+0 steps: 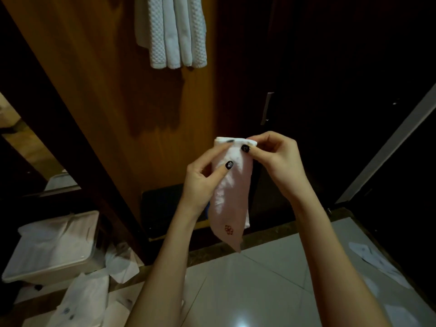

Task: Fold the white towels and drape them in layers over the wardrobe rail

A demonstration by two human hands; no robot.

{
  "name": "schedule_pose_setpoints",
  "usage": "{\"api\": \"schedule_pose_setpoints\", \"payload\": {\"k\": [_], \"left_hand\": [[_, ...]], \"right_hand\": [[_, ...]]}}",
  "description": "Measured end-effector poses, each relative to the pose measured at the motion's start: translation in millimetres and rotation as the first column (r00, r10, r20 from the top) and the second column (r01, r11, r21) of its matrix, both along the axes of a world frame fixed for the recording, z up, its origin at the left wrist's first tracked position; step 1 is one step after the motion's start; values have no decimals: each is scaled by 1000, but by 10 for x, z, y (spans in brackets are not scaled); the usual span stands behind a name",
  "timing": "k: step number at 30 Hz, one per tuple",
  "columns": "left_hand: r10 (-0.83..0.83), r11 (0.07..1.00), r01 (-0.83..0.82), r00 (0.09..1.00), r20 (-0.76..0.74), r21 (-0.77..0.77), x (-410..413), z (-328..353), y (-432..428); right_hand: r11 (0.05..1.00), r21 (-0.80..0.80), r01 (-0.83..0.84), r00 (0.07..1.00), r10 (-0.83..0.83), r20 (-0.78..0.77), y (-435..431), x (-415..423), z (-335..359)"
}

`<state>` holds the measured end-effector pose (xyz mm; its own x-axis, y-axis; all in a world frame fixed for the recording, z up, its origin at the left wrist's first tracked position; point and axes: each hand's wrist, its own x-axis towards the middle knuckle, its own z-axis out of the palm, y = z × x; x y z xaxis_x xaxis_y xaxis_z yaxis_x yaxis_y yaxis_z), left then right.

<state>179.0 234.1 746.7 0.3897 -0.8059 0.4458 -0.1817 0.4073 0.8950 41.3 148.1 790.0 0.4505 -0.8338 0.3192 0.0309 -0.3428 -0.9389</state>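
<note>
A folded white towel (pixel 232 199) hangs mid-air below the hung towels (pixel 172 31), its top edge pinched by the fingers of the left hand (pixel 200 185) and the right hand (pixel 278 159) — a slackened pinch could let its layers fall open.

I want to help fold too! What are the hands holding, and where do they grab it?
A small folded white towel. The right hand pinches its top edge; the left hand holds its upper left side, thumb on the front.
</note>
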Motion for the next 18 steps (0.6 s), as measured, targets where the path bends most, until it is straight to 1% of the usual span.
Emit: {"api": "schedule_pose_setpoints", "payload": {"k": [3, 5, 7, 9, 11, 15, 16, 18], "left_hand": [[-3, 1000, 4, 999, 51, -23, 70, 167, -175], [6, 999, -6, 1000, 15, -34, 109, 297, -321], [49, 996, -49, 999, -6, -69, 120, 439, -457], [97, 989, -96, 995, 4, -112, 136, 581, -582], [135, 980, -132, 991, 11, -146, 198, 714, -715], [124, 975, -127, 992, -29, -180, 358, 951, -945], [126, 975, -130, 991, -35, -178, 386, 997, -993], [134, 974, -141, 990, -54, -177, 433, 1079, -1077]], "right_hand": [[1000, -16, -18, 1000, 18, 18, -186, 99, 211], [1000, -23, -16, 1000, 16, 25, -297, 171, 308], [994, -81, 77, 997, -75, 35, -388, 215, 334], [974, -135, 184, 983, -183, 20, -410, 210, 275], [969, -147, 198, 979, -204, -24, -339, 185, 147], [970, -202, 133, 975, -165, -151, -222, 193, -170], [966, -219, 138, 967, -180, -182, -234, 212, -224], [947, -256, 194, 926, -263, -271, -301, 250, -304]]}}
